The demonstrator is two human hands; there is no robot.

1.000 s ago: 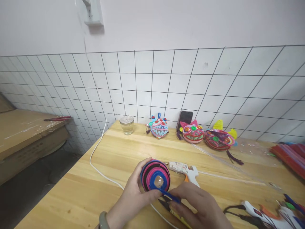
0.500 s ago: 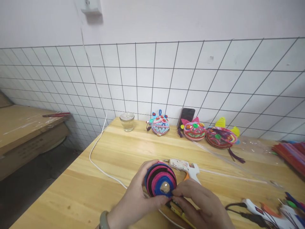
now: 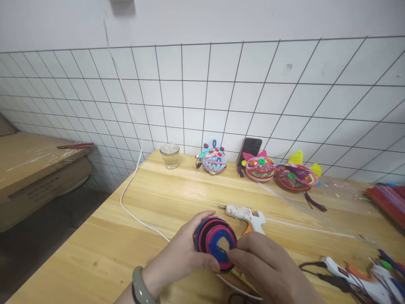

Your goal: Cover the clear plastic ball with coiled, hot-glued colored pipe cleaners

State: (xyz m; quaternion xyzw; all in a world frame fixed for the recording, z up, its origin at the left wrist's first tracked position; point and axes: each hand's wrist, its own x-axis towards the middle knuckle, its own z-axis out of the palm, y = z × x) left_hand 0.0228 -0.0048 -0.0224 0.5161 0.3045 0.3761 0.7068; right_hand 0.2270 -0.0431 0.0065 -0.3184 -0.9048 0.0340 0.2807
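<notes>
My left hand (image 3: 182, 255) wraps round the left side of a dome (image 3: 215, 241) wound in pink, black and blue pipe cleaner, with a bare patch at its centre. My right hand (image 3: 267, 270) pinches the blue strand end against the dome beside that patch. Both hands hold it just above the wooden table (image 3: 152, 211). A grey band sits on my left wrist (image 3: 139, 291).
A white glue gun (image 3: 247, 214) lies just behind the dome, its white cable (image 3: 133, 211) running left. A second glue gun (image 3: 344, 274) and loose pipe cleaners lie at right. A glass jar (image 3: 169, 154), three colourful masks (image 3: 259, 167) and a phone (image 3: 250, 148) stand along the tiled wall.
The blue strand that stuck out loose from the dome now lies pressed onto it under my right fingers. The view has tilted down and the hands sit closer together.
</notes>
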